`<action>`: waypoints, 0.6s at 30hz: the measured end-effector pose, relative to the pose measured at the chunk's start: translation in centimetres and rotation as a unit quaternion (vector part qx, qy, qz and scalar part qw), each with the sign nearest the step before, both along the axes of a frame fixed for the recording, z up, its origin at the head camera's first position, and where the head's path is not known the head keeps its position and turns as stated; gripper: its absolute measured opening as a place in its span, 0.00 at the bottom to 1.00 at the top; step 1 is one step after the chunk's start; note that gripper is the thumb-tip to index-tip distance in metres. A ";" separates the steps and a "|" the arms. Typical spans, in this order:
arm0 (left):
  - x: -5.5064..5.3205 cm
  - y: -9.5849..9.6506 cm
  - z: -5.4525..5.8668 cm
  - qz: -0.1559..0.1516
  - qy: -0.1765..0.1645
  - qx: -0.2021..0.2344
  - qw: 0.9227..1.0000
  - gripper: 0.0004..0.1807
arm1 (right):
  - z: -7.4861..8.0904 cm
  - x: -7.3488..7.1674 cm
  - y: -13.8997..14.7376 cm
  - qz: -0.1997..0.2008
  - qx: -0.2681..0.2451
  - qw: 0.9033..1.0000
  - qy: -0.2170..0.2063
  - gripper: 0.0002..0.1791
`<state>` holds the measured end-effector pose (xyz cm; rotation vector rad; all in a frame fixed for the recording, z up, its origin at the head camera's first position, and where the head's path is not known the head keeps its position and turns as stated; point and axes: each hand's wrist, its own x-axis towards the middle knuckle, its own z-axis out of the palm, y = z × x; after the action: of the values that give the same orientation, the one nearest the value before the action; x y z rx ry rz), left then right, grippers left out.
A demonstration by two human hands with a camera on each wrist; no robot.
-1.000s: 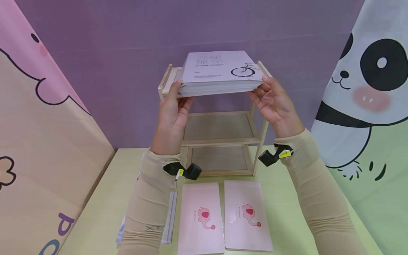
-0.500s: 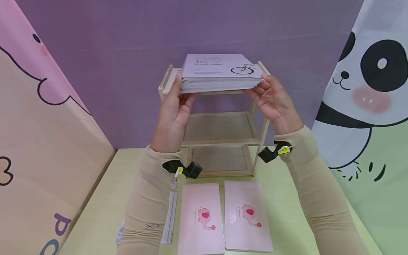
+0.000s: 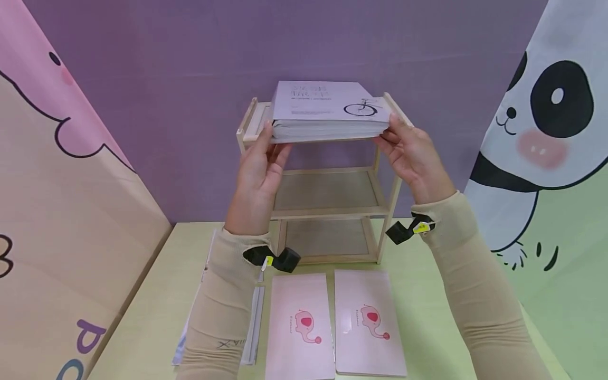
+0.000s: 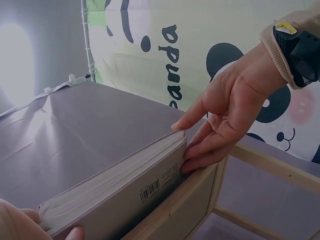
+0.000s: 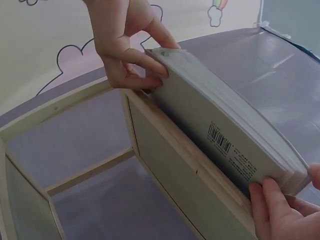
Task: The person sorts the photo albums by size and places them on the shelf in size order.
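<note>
Item one: a thick white book [image 3: 328, 103], printed cover up, with a black bicycle drawing toward its right side and lines of lettering too small for us to read. We find it at the top tier of a wooden shelf [image 3: 328, 212], its near side out past that tier's front edge; whether its underside rests on the tier we cannot tell. The wrist views show us a barcode [image 4: 150, 191] on the underside.

Item two: left grip [image 3: 256, 182], a bare hand, clamped on the book's near left corner, thumb above and fingers below.

Item three: right grip [image 3: 412, 155], likewise bare, clamped on the near right corner in the same fashion. Both wrists emerge from beige sleeves [image 3: 467, 279], and each carries a small black camera [image 3: 286, 259].

Item four: the shelf itself, three tiers, standing toward the far edge of the pale surface [image 3: 147, 301].

Item five: two pink notebooks, each with an elephant, side by side toward the surface's near edge, the left notebook [image 3: 300, 327] just beside the right notebook [image 3: 369, 322].

Item six: a narrow pale stack [image 3: 255, 324] toward the surface's left edge, partly hidden from us by a sleeve.
</note>
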<state>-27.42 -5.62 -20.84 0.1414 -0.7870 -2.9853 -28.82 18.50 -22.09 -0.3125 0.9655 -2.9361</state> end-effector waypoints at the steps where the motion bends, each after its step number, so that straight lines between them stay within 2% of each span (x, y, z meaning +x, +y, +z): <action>1: 0.0 0.0 -0.1 0.003 0.002 -0.005 1.000 0.05 | 0.0 0.0 0.0 -0.009 0.009 1.000 0.000 0.11; 8: 0.1 -0.2 -1.0 0.016 0.007 -0.021 1.000 0.06 | -0.2 0.2 -0.1 -0.050 0.063 0.997 -0.005 0.07; 13: -0.1 -0.3 -1.4 0.021 -0.002 -0.026 0.999 0.06 | -0.5 0.2 -0.3 -0.089 0.107 0.990 0.006 0.06; 18: -0.3 -0.4 -1.6 0.022 -0.006 -0.033 0.999 0.06 | -0.6 0.2 -0.4 -0.105 0.116 0.988 0.003 0.06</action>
<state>-27.72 -6.02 -22.49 0.1712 -0.8717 -2.9148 -28.66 18.06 -22.72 -0.2234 1.4053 -2.9597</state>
